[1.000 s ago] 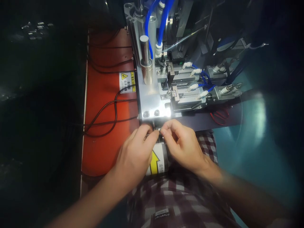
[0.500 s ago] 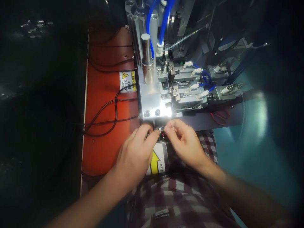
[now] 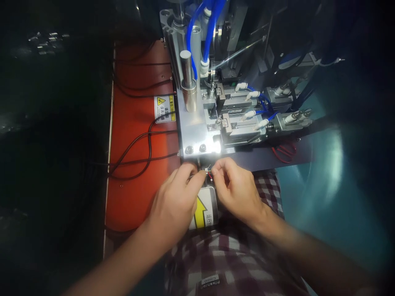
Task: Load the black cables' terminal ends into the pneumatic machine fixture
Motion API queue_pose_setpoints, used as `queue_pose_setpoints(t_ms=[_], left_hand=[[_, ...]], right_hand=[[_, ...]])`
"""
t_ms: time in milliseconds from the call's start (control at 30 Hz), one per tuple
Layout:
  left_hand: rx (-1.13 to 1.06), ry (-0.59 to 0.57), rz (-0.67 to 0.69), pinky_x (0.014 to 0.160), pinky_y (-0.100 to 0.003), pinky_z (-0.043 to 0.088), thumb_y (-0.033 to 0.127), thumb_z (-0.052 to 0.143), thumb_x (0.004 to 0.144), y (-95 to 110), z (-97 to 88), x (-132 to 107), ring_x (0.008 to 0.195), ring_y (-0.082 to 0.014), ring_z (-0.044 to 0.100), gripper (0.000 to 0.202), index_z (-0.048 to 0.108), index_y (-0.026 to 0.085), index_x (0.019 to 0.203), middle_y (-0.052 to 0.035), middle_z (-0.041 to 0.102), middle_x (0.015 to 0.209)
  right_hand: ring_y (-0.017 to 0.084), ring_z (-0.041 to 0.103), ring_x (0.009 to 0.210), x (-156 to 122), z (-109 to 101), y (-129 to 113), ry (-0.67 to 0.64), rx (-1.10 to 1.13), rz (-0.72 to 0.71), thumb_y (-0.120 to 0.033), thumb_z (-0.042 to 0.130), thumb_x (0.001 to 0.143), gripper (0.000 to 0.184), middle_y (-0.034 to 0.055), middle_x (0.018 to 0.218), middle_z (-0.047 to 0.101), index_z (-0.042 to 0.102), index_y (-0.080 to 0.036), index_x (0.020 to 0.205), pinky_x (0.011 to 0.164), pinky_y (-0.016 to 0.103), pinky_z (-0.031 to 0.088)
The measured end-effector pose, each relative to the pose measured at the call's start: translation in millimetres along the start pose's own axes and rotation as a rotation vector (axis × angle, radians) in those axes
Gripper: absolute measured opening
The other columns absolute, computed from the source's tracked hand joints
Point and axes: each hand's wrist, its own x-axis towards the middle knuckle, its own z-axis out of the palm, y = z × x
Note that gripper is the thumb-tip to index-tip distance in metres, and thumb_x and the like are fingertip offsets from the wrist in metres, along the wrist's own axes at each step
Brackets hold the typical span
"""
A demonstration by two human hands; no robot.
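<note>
My left hand [image 3: 175, 197] is closed in a pinch on a thin cable [image 3: 191, 177], part of which shows between thumb and forefinger. From its end fan out fine wires [image 3: 209, 172], one of them red, with small pale tips. Against these wires, my right hand [image 3: 233, 187] pinches with thumb and forefinger; the exact strand between them is too small to make out. Both hands are just below the front edge of a bright metal plate [image 3: 197, 135].
An orange-red panel [image 3: 135, 197] with black cables [image 3: 149, 144] lies to the left. Ahead stand a metal post [image 3: 187, 78], blue air hoses [image 3: 212, 33] and pneumatic cylinders [image 3: 237, 102]. A yellow arrow label [image 3: 202, 209] is under my hands. Red wire [image 3: 284, 154] lies coiled at right.
My right fingertips have come slightly closer to the left hand and the wires. The left hand keeps its pinch. The whole view has shifted a little.
</note>
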Motion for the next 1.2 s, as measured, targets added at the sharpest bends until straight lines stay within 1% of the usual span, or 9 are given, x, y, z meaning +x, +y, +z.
queue_pose_setpoints(t_ms=[133,300,333,400,500,700,933,1067,1200], left_hand=[[0.005,0.006,0.002,0.067,-0.031,0.058,-0.002,0.045,0.081,-0.3,0.8,-0.9,0.079,-0.0210,0.064,0.030,0.068,0.006,0.099,-0.0129,0.063,0.087],[0.001,0.006,-0.005,0.065,-0.030,0.057,-0.001,0.045,0.081,-1.1,1.5,-1.6,0.077,-0.0199,0.063,0.030,0.068,0.007,0.099,-0.0122,0.062,0.087],[-0.001,0.006,-0.006,0.065,-0.030,0.057,-0.001,0.045,0.082,-1.2,1.4,-1.6,0.077,-0.0197,0.063,0.030,0.068,0.007,0.099,-0.0119,0.062,0.087],[-0.002,0.007,-0.002,0.065,-0.030,0.057,0.000,0.045,0.082,-1.2,1.3,-1.5,0.076,-0.0196,0.063,0.029,0.067,0.007,0.100,-0.0116,0.062,0.087],[-0.001,0.009,0.003,0.066,-0.030,0.057,0.001,0.045,0.083,-1.0,1.0,-1.6,0.077,-0.0196,0.063,0.029,0.067,0.008,0.100,-0.0114,0.062,0.088],[0.020,0.006,-0.007,0.066,-0.028,0.057,0.000,0.044,0.083,-1.0,0.7,-1.3,0.078,-0.0189,0.063,0.029,0.067,0.009,0.099,-0.0109,0.062,0.087],[0.012,0.003,-0.007,0.069,-0.030,0.057,-0.001,0.044,0.081,-0.8,0.7,-1.3,0.081,-0.0200,0.063,0.031,0.066,0.008,0.101,-0.0116,0.063,0.089],[0.011,-0.013,-0.017,0.068,-0.029,0.057,-0.001,0.044,0.082,-0.2,0.2,-1.0,0.080,-0.0194,0.063,0.031,0.067,0.009,0.100,-0.0114,0.063,0.088],[0.011,-0.013,-0.011,0.069,-0.029,0.057,-0.001,0.043,0.082,-0.2,0.0,-0.8,0.080,-0.0193,0.063,0.031,0.066,0.009,0.101,-0.0114,0.062,0.088]], right_hand=[[0.011,0.044,0.051,1.9,-1.3,0.6,-0.049,0.116,0.093,-0.024,0.048,0.090,0.012,-0.0026,0.063,0.053,0.054,-0.018,0.082,0.053,0.026,0.032],[0.009,0.035,0.046,9.7,-5.7,3.1,-0.312,0.644,0.472,-0.033,0.051,0.087,0.019,-0.0068,0.055,0.041,0.051,-0.018,0.075,0.044,0.023,0.027],[0.008,0.034,0.045,10.3,-6.5,4.3,-0.324,0.693,0.510,-0.034,0.053,0.087,0.020,-0.0073,0.054,0.040,0.052,-0.018,0.075,0.043,0.022,0.026],[0.008,0.036,0.048,9.8,-7.6,6.7,-0.245,0.690,0.496,-0.035,0.055,0.086,0.020,-0.0064,0.057,0.042,0.055,-0.016,0.078,0.044,0.022,0.028],[0.009,0.038,0.050,6.6,-6.8,8.6,-0.111,0.610,0.389,-0.036,0.056,0.087,0.020,-0.0049,0.060,0.047,0.060,-0.016,0.085,0.046,0.023,0.030],[0.010,0.041,0.049,5.9,-1.0,4.2,-0.081,0.516,0.299,-0.032,0.056,0.087,0.017,-0.0033,0.060,0.050,0.060,-0.017,0.080,0.045,0.023,0.031],[0.011,0.046,0.052,4.9,-3.6,-4.7,-0.065,0.298,0.128,-0.023,0.049,0.089,0.012,-0.0028,0.061,0.052,0.055,-0.019,0.081,0.053,0.026,0.036],[0.011,0.046,0.053,2.5,0.4,-0.1,-0.066,0.345,0.175,-0.025,0.048,0.090,0.011,-0.0027,0.063,0.053,0.056,-0.019,0.084,0.051,0.025,0.035],[0.010,0.045,0.052,4.7,5.0,6.2,-0.100,0.521,0.319,-0.028,0.052,0.087,0.013,-0.0028,0.063,0.053,0.057,-0.018,0.081,0.049,0.024,0.036]])
